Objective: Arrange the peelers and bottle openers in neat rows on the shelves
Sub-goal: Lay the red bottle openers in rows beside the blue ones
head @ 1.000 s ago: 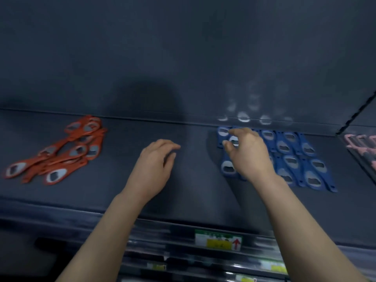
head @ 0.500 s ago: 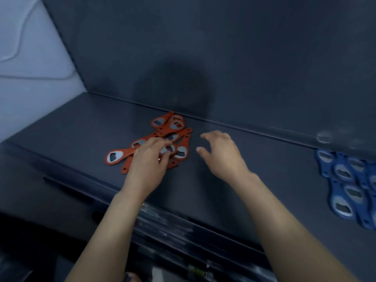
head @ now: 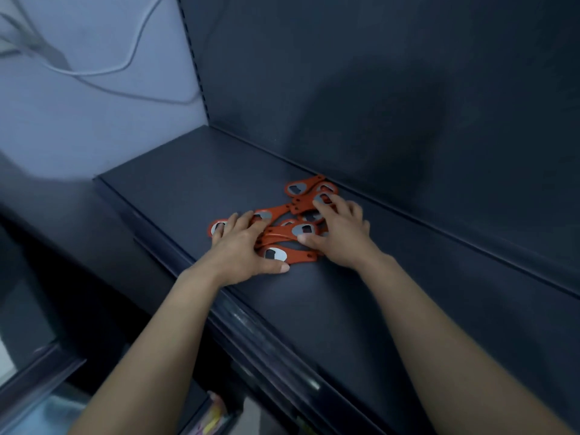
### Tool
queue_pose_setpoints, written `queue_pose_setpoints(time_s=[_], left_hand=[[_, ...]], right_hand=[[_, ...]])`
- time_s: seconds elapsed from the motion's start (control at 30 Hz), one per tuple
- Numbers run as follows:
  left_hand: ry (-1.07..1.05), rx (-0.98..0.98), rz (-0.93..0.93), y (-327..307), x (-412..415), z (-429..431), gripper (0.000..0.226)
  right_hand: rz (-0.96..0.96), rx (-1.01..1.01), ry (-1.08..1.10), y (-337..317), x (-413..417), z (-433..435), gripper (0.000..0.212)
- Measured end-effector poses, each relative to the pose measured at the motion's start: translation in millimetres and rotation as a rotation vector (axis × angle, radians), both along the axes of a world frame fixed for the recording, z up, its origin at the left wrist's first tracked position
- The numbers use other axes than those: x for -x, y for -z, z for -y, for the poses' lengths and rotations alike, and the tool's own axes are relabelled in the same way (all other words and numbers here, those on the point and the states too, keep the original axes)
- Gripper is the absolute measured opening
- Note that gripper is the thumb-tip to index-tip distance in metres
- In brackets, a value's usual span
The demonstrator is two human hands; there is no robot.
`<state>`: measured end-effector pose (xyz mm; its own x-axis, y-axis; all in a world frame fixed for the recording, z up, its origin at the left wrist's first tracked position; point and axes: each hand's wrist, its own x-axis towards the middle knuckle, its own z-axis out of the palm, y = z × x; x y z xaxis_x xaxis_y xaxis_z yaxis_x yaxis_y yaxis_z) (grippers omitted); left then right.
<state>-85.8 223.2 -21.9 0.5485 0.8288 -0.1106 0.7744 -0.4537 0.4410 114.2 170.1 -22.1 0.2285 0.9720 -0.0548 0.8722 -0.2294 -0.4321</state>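
I press both flat, spread hands, left hand (head: 241, 249) and right hand (head: 337, 238), onto the jumbled orange bottle openers (head: 292, 229) on the shelf (head: 175, 189), gripping none, probably to gather them.

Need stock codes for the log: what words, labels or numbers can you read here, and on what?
No readable text in this view.
Openers: no print shows.
Shelf rail: blurred, no label legible.
Coloured scraps below it: too blurred to read.
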Motion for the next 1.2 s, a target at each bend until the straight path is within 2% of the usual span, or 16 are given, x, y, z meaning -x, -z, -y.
queue_pose_setpoints(time_s=[0.1, 0.17, 0.3, 0.47, 0.57, 0.67, 0.83, 1.0, 1.2], left_hand=[[-0.002, -0.039, 0.010, -2, -5, -4, 0.093], [0.011, -0.057, 0.023, -3, -9, -7, 0.095], [0.064, -0.058, 0.005, -3, -20, -17, 0.103], [0.133, -0.111, 0.013, -6, -28, -36, 0.073], [0.191, -0.179, -0.044, -7, -38, -44, 0.069], [0.274, -0.239, -0.118, -7, -50, -46, 0.063], [0.361, -0.265, -0.134, -9, -63, -41, 0.059], [0.399, -0.287, -0.194, -11, -79, -34, 0.068], [0.394, -0.177, -0.162, -10, -89, -35, 0.049]], right_hand=[[-0.028, -0.029, 0.005, 2, -7, -15, 0.073], [-0.042, -0.003, 0.018, 2, -12, -25, 0.067], [0.010, 0.083, 0.023, 0, -21, -39, 0.067], [-0.018, -0.008, 0.053, -9, -29, -35, 0.045], [-0.036, -0.045, 0.087, -11, -32, -26, 0.036], [-0.039, -0.033, 0.139, -13, -37, -16, 0.040], [-0.116, 0.062, 0.242, -20, -40, 8, 0.077], [-0.073, 0.143, 0.319, -29, -44, 33, 0.064], [0.024, 0.170, 0.402, -27, -51, 60, 0.056]])
